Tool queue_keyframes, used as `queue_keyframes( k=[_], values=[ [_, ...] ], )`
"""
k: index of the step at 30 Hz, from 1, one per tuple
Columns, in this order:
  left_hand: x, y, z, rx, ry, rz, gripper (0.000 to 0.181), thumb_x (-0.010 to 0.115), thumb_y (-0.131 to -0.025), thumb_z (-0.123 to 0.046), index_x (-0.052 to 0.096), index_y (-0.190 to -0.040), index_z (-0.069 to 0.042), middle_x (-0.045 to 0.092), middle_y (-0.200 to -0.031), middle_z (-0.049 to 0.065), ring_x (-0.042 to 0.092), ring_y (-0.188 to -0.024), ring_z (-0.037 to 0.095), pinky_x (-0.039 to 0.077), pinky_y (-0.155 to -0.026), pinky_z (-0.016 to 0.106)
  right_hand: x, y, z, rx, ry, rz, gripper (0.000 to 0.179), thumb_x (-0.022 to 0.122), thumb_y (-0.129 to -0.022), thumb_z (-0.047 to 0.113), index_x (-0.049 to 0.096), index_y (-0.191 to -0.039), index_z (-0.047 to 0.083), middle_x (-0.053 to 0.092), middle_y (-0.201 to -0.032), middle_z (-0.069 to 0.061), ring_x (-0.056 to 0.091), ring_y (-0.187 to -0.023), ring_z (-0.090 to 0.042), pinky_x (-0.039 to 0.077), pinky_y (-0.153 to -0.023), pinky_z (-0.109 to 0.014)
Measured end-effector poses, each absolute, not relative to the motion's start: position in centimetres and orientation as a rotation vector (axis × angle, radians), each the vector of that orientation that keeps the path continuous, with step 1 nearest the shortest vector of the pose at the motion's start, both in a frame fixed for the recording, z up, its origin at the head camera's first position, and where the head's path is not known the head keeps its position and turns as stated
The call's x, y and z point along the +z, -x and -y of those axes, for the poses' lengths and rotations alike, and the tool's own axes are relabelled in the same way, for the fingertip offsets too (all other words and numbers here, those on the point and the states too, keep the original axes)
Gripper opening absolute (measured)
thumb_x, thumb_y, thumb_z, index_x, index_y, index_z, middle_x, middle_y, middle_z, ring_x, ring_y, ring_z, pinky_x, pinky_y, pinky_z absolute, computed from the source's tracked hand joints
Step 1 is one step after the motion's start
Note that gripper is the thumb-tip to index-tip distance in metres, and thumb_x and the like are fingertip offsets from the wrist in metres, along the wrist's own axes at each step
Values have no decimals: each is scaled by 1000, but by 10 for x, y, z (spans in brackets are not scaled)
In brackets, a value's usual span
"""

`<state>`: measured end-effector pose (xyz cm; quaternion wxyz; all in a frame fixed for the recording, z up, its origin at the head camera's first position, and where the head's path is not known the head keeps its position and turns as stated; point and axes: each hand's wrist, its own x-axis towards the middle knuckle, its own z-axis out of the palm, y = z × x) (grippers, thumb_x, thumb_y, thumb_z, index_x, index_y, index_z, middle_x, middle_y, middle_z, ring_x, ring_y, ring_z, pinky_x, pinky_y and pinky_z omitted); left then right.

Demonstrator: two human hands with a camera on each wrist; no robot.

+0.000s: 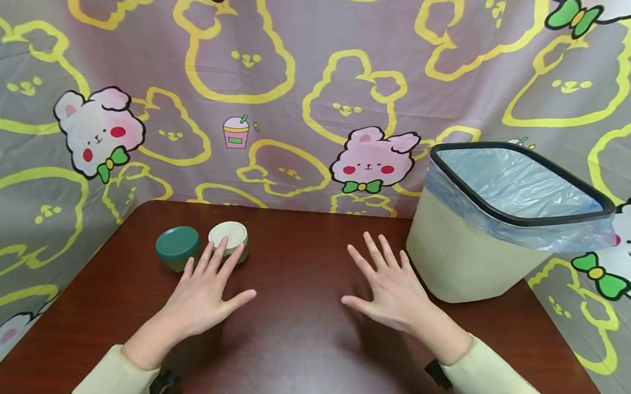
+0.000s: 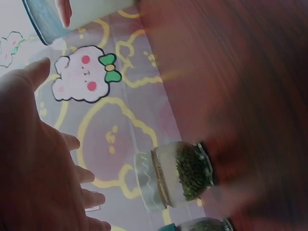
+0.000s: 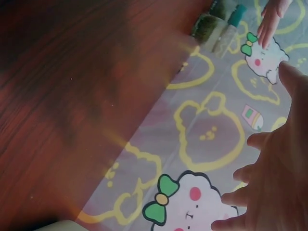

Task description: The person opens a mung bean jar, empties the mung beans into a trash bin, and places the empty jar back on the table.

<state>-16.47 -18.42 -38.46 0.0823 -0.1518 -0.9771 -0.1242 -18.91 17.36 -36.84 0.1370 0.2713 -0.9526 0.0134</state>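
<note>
Left hand (image 1: 202,295), right hand (image 1: 390,291) spread, grasping nothing; green-lidded jar (image 1: 177,246), white-lidded jar (image 1: 233,232) standing closed at far left, bag-lined bin (image 1: 464,248) at right. Handling looks not yet begun.

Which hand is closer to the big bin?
Right. The right hand is open just left of the bin; the left hand is farther away, over by the green-lidded jar.
</note>
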Motion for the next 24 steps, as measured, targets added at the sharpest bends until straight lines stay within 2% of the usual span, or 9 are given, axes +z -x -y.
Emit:
queue_keyframes(
  k=[9,18,24],
  values=[
    [-389,183,189,-497,395,2938,93,48,-90,-67,16,-156,-9,7,-158,24,5,-143,46,15,-105,69,-373,209,-157,26,-805,2798,90,49,-85,73,27,-155,21,13,-160,-15,15,-144,-40,25,-103,-67],
    [-394,202,193,-893,299,2913,100,51,-92,-62,-5,-156,-10,-13,-158,21,-9,-143,44,12,-107,67,-375,227,-137,22,-832,2821,89,46,-86,73,24,-156,22,14,-160,-15,17,-143,-40,26,-103,-66],
    [-397,218,197,-1083,222,2877,109,58,-90,-58,-17,-153,-10,-16,-157,22,-9,-143,44,13,-106,68,-376,239,-122,44,-839,2872,89,45,-87,73,20,-156,22,12,-160,-15,15,-144,-39,24,-105,-65]
  ],
)
